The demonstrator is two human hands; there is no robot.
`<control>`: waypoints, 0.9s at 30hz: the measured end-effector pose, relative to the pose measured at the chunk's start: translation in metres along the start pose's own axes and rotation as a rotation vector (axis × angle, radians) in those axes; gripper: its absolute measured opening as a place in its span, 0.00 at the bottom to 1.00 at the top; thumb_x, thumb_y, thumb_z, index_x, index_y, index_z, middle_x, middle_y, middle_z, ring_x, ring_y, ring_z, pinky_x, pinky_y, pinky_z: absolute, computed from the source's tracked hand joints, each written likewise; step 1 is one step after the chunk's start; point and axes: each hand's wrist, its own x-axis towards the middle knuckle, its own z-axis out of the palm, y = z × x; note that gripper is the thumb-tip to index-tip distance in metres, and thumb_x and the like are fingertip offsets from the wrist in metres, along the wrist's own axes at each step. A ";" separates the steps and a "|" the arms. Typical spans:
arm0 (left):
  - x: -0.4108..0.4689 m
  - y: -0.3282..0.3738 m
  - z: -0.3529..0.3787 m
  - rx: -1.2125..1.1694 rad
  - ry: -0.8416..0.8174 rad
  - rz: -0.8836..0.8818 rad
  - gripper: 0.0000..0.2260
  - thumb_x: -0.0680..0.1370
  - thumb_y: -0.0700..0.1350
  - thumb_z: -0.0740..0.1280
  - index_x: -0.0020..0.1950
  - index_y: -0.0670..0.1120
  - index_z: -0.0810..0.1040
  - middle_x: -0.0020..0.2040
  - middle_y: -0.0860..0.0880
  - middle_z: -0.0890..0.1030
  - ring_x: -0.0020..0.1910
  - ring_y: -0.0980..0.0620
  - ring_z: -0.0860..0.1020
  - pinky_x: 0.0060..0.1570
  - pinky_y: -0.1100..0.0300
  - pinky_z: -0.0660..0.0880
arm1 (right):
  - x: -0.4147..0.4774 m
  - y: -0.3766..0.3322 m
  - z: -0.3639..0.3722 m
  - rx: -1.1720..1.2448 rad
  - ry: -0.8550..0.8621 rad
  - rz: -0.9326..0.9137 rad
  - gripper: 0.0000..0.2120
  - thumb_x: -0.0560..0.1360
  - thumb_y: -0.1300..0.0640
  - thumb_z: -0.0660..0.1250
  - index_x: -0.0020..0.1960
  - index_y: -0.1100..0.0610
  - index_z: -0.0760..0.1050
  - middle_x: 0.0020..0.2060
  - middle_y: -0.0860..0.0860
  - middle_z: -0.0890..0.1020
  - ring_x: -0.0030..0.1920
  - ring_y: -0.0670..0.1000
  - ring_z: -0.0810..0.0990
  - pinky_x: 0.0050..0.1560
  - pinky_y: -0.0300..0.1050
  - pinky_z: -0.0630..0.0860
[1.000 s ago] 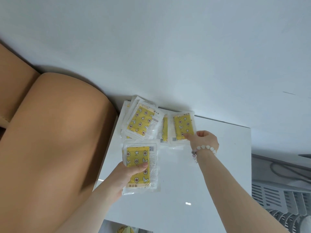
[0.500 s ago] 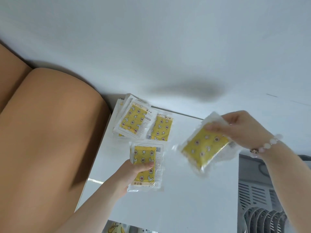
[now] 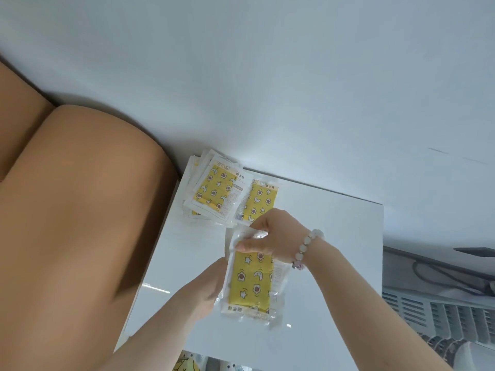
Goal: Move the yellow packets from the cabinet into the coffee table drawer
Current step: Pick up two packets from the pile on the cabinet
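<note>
A stack of yellow packets (image 3: 251, 283) in clear wrap, printed with stars and moons, is held above the white cabinet top (image 3: 334, 236). My left hand (image 3: 206, 287) grips the stack from its left edge and underneath. My right hand (image 3: 273, 241), with a bead bracelet on its wrist, pinches the upper end of the top packet. Several more yellow packets (image 3: 217, 191) lie in a loose pile at the cabinet's far left corner, and another packet (image 3: 258, 202) lies just right of that pile. No coffee table drawer is in view.
A tan sofa armrest (image 3: 80, 223) stands against the cabinet's left side. A white wall (image 3: 267, 76) rises behind. At the right, below the cabinet edge, sit a grey slatted appliance (image 3: 442, 314) and a dark cable (image 3: 442, 274).
My right hand lifted a packet off the cabinet, swung it out to the right, and has brought it onto the packet in my left hand. The pile has one packet fewer.
</note>
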 end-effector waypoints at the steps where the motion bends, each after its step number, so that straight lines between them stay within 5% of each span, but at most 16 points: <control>1: 0.001 0.000 -0.001 -0.020 0.003 -0.001 0.13 0.77 0.42 0.60 0.52 0.40 0.82 0.47 0.40 0.84 0.47 0.40 0.82 0.49 0.51 0.76 | 0.001 0.002 0.001 0.012 0.010 0.002 0.21 0.70 0.45 0.72 0.56 0.58 0.81 0.58 0.48 0.80 0.61 0.45 0.76 0.60 0.38 0.70; 5: -0.002 0.008 0.005 -0.064 -0.051 0.053 0.10 0.79 0.41 0.57 0.45 0.39 0.76 0.44 0.37 0.79 0.41 0.43 0.76 0.43 0.55 0.73 | 0.002 0.007 0.005 0.046 0.054 -0.002 0.20 0.70 0.45 0.73 0.55 0.58 0.81 0.57 0.50 0.81 0.59 0.46 0.77 0.59 0.38 0.71; 9: 0.002 0.021 0.004 -0.161 -0.117 0.104 0.16 0.77 0.49 0.58 0.45 0.40 0.81 0.41 0.38 0.83 0.36 0.44 0.81 0.37 0.57 0.76 | 0.007 0.008 0.004 0.064 0.122 -0.013 0.18 0.69 0.45 0.73 0.50 0.59 0.83 0.47 0.50 0.83 0.39 0.37 0.75 0.47 0.35 0.71; 12: 0.009 0.022 0.000 -0.160 -0.175 0.123 0.21 0.76 0.60 0.56 0.57 0.48 0.80 0.49 0.42 0.84 0.49 0.43 0.82 0.51 0.48 0.77 | 0.010 0.009 0.004 0.098 0.148 -0.025 0.16 0.70 0.46 0.73 0.43 0.60 0.83 0.32 0.51 0.80 0.30 0.38 0.72 0.36 0.33 0.68; 15: 0.011 0.019 -0.003 -0.070 -0.320 0.131 0.28 0.70 0.69 0.63 0.61 0.51 0.78 0.56 0.44 0.82 0.57 0.45 0.80 0.60 0.46 0.73 | 0.014 0.015 0.010 0.116 0.183 -0.019 0.18 0.70 0.47 0.73 0.45 0.63 0.82 0.39 0.58 0.81 0.33 0.44 0.72 0.37 0.34 0.68; 18: 0.011 0.021 -0.002 0.124 -0.349 0.102 0.17 0.69 0.53 0.74 0.53 0.48 0.78 0.44 0.51 0.83 0.42 0.60 0.81 0.45 0.69 0.75 | 0.021 0.013 0.014 0.145 0.169 0.006 0.13 0.68 0.49 0.75 0.44 0.59 0.82 0.43 0.48 0.78 0.44 0.46 0.75 0.44 0.34 0.68; 21: 0.017 0.026 -0.005 0.195 -0.283 0.138 0.07 0.69 0.43 0.75 0.41 0.47 0.78 0.31 0.54 0.78 0.30 0.61 0.76 0.36 0.72 0.71 | 0.023 0.001 0.013 0.259 0.162 -0.009 0.09 0.70 0.50 0.74 0.33 0.45 0.77 0.41 0.43 0.72 0.40 0.41 0.72 0.40 0.30 0.66; 24: 0.018 0.029 -0.015 0.163 -0.215 0.119 0.07 0.69 0.43 0.75 0.44 0.48 0.80 0.33 0.54 0.81 0.33 0.59 0.79 0.38 0.68 0.73 | 0.031 0.004 0.005 0.670 0.479 0.146 0.03 0.73 0.47 0.69 0.46 0.43 0.78 0.48 0.43 0.80 0.44 0.40 0.77 0.41 0.34 0.70; 27: 0.017 0.030 -0.028 0.110 -0.174 0.105 0.13 0.65 0.44 0.76 0.48 0.48 0.82 0.40 0.51 0.85 0.41 0.55 0.83 0.47 0.62 0.78 | 0.045 0.019 0.006 0.612 0.579 0.608 0.29 0.70 0.41 0.70 0.66 0.54 0.69 0.60 0.53 0.76 0.43 0.50 0.78 0.38 0.44 0.72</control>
